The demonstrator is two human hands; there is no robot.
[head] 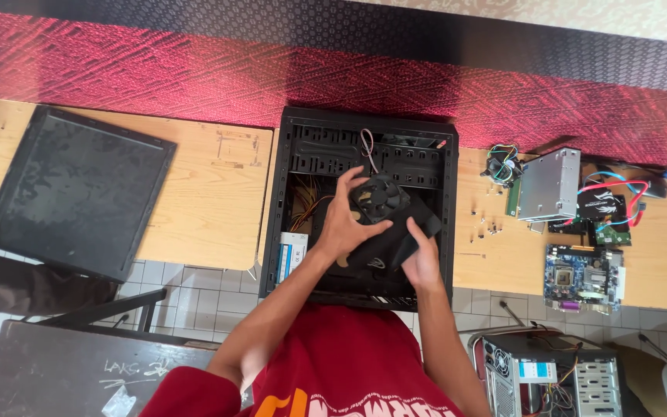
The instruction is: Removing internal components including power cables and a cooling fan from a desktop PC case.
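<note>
An open black computer case (364, 127) lies on a wooden desk (210, 201). Over its middle my left hand (345, 220) grips a small black case fan (380, 197) from the left side, fingers curled round its frame. My right hand (424, 259) holds the lower right edge of a flat black card (395, 239) lying under the fan. Yellow wires (306, 208) and a white-labelled power supply (293, 255) show inside the case at the left.
A black side panel (79, 193) lies on the left desk. To the right lie a silver drive (551, 184), a cooler fan (501, 166), red and blue cables (615, 189), a motherboard (584, 278) and several screws (488, 224). Another open case (550, 374) stands at lower right.
</note>
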